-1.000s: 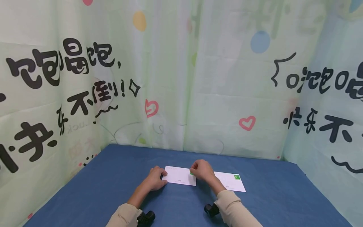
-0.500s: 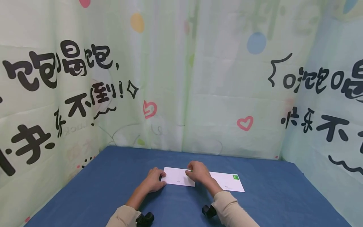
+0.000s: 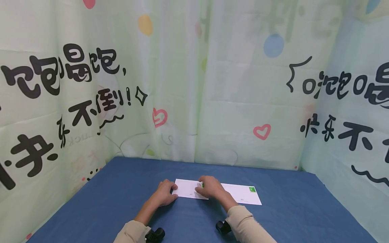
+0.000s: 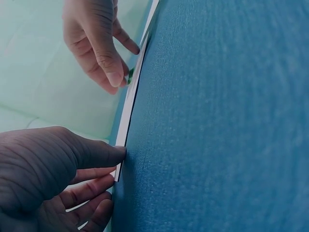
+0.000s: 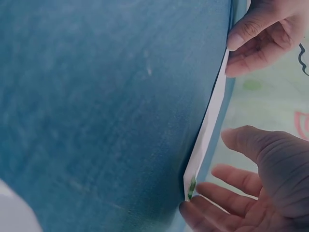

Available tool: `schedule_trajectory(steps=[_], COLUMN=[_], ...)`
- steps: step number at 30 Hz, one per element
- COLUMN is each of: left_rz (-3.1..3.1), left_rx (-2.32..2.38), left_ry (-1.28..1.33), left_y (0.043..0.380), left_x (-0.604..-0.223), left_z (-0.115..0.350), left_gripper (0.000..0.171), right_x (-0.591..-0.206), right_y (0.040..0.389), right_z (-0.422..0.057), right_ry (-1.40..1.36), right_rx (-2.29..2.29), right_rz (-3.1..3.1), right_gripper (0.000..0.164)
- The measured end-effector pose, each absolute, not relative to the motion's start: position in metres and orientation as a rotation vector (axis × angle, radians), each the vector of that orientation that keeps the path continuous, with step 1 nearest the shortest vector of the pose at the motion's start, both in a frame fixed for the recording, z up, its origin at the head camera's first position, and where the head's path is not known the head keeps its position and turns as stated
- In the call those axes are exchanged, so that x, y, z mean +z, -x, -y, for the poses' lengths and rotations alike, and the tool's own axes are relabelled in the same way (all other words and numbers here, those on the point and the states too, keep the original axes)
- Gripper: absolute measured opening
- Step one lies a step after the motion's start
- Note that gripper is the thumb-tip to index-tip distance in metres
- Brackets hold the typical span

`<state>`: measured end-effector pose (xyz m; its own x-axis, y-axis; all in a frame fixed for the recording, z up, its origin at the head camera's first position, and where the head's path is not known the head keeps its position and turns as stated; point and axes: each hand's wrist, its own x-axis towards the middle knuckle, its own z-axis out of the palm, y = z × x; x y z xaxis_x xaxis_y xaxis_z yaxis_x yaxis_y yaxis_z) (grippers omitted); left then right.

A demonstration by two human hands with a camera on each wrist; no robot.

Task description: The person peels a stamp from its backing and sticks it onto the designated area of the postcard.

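Observation:
A white envelope lies on the blue tabletop. My left hand grips its left end, thumb at the near edge and fingers along the side, as the left wrist view shows. Over the envelope's right end is my right hand. Its thumb stands apart from the fingers, and the fingertips touch the envelope beside a small green stamp. From the head most of that stamp is hidden by the right hand. Just right of it lies a second white envelope, with a green stamp at its upper right corner.
The blue cloth-covered table runs back to a pale printed curtain with dark lettering. Curtains also close the left and right sides. A black wrist camera sits under the right sleeve, another under the left.
My right thumb and fingers, earlier together at the stamp, have spread apart, and that hand has shifted slightly left and lower. The left hand keeps its place on the envelope.

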<state>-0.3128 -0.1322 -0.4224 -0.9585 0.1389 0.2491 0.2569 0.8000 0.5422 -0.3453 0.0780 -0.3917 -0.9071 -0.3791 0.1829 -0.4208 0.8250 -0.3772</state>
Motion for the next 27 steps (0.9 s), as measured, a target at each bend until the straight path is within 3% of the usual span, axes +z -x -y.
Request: schedule_trajectory(steps=[27], left_rz=[2.794], left_rx=[-0.856], left_ry=[0.292], left_y=[0.3132], left_x=[-0.4231], left_z=[0.1312], left_gripper=[0.022], right_x=[-0.3951], right_y=[0.3412], right_z=[-0.0761], right_ry=[-0.616], right_rx=[0.587], right_rz=[2.917], right_gripper=[0.034])
